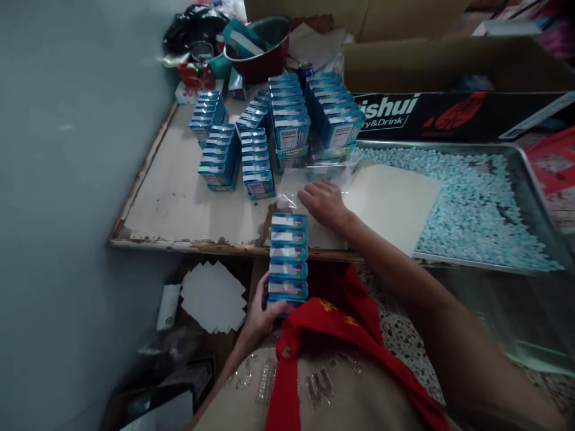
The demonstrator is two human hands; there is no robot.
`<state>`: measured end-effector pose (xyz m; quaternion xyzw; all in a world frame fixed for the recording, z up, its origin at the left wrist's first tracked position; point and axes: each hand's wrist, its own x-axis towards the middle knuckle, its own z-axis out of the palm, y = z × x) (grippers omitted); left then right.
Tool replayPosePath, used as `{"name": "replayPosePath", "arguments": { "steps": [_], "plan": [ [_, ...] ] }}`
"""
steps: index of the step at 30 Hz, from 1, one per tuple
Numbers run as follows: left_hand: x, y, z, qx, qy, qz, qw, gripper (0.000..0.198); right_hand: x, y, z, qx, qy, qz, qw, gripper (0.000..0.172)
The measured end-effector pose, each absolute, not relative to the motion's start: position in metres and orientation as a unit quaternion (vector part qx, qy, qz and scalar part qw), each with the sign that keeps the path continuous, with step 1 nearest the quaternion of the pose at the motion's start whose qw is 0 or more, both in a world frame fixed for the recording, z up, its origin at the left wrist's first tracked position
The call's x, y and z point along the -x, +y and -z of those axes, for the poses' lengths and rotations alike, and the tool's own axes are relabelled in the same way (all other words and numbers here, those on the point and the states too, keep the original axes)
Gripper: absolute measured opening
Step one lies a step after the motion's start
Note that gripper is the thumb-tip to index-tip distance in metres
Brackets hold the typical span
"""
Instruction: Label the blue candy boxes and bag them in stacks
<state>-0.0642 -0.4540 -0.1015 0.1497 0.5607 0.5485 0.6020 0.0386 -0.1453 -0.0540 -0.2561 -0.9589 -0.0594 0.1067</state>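
My left hand (265, 308) is wrapped round the lower end of a row of small blue candy boxes (288, 254), held upright at the table's front edge. The boxes stand one behind another, with pale labels on their tops. Past them, my right hand (326, 203) rests low over the table with its fingers curled on a sheet of clear plastic film (291, 182). Its fingertips are partly hidden. Just beyond the film stand several more rows of blue boxes (291, 131), some lettered "CARAMELO". A cream-coloured sheet (390, 197) lies right of my right hand.
At the right, a metal tray (534, 173) holds many small light-blue pieces (485, 203). A black-printed carton (449, 117) stands behind it. A red bowl (278, 57) with a blue box sits at the back. Below the table lie white cards (213, 296). A wall (67, 179) borders the left.
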Motion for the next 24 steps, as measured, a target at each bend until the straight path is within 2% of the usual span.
{"name": "replayPosePath", "arguments": {
  "steps": [3,5,6,8,10,12,14,17,22,24],
  "plan": [
    [0.070,-0.464,0.118,-0.196,0.547,-0.524,0.623,0.124,-0.035,-0.148,0.064,0.232,-0.969,0.045,0.075,0.028],
    [0.083,-0.465,0.116,-0.224,0.518,-0.513,0.647,0.121,-0.038,-0.152,0.069,0.213,-0.974,0.038,0.073,0.028],
    [0.092,-0.462,0.112,-0.246,0.518,-0.499,0.650,0.109,-0.040,-0.155,0.071,0.204,-0.975,0.037,0.078,0.028],
    [0.116,-0.451,0.099,-0.322,0.574,-0.454,0.600,0.070,-0.044,-0.161,0.077,0.186,-0.977,0.040,0.095,0.029],
    [0.142,-0.431,0.085,-0.392,0.672,-0.424,0.464,0.030,-0.047,-0.165,0.082,0.181,-0.976,0.044,0.113,0.030],
    [0.165,-0.401,0.074,-0.419,0.730,-0.433,0.322,0.011,-0.050,-0.168,0.088,0.184,-0.973,0.045,0.128,0.031],
    [0.178,-0.363,0.065,-0.451,0.726,-0.467,0.229,0.007,-0.051,-0.167,0.091,0.189,-0.970,0.049,0.144,0.033],
    [0.179,-0.302,0.054,-0.592,0.631,-0.473,0.168,0.008,-0.051,-0.165,0.091,0.202,-0.966,0.049,0.154,0.033],
    [0.156,-0.230,0.034,-0.766,0.520,-0.353,0.136,0.035,-0.047,-0.164,0.074,0.280,-0.944,0.018,0.172,0.036],
    [0.149,-0.215,0.029,-0.797,0.522,-0.294,0.078,0.032,-0.041,-0.165,0.064,0.319,-0.928,0.038,0.190,0.037]
  ]
}}
